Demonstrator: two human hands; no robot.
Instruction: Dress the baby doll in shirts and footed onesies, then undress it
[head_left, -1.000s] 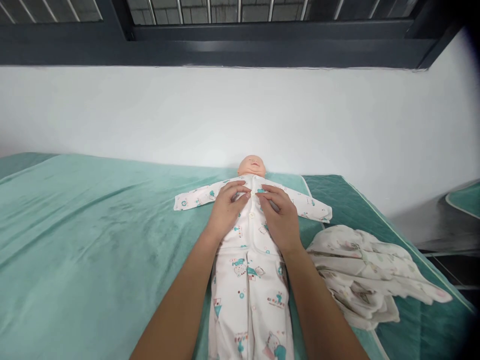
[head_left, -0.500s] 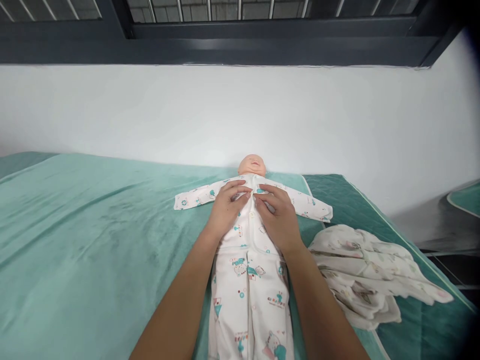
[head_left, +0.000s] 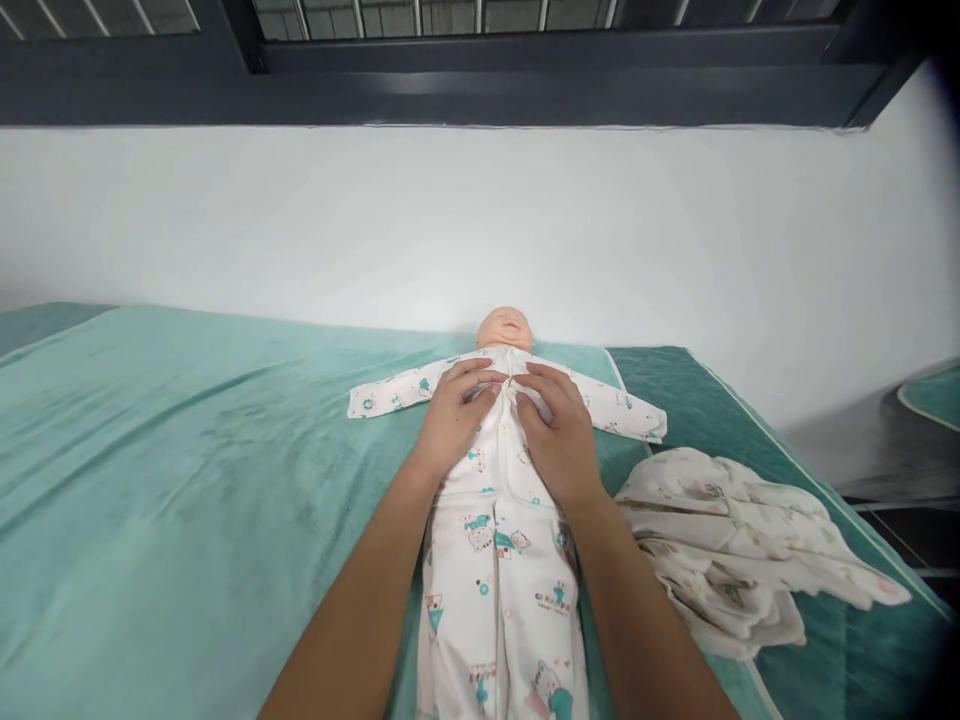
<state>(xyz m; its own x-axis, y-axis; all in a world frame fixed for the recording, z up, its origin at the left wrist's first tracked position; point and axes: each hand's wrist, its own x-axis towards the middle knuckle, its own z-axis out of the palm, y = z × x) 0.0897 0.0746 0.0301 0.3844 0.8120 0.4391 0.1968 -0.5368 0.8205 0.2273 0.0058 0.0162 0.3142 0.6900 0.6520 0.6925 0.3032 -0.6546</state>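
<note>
A baby doll lies on its back, its head toward the wall. It is dressed in a white baby romper with teal animal prints, the sleeves spread to both sides. At the chest, my left hand pinches the romper's front edge between thumb and fingers. Opposite it, my right hand has its thumb and fingertips on the same front opening, gripping the cloth near the middle. A small button shows on the front strip just below my fingers. The fingertips partly cover the bit of cloth they hold.
A crumpled white printed baby garment lies to the right of the doll. Beneath everything is a light green bedspread, with a darker green quilted part at the right. A white wall and dark window frame stand behind.
My right fingers have shifted slightly up and away from the front opening, and its thumb has moved a little. My left hand stays nearly in place. The doll and loose garment lie as before.
</note>
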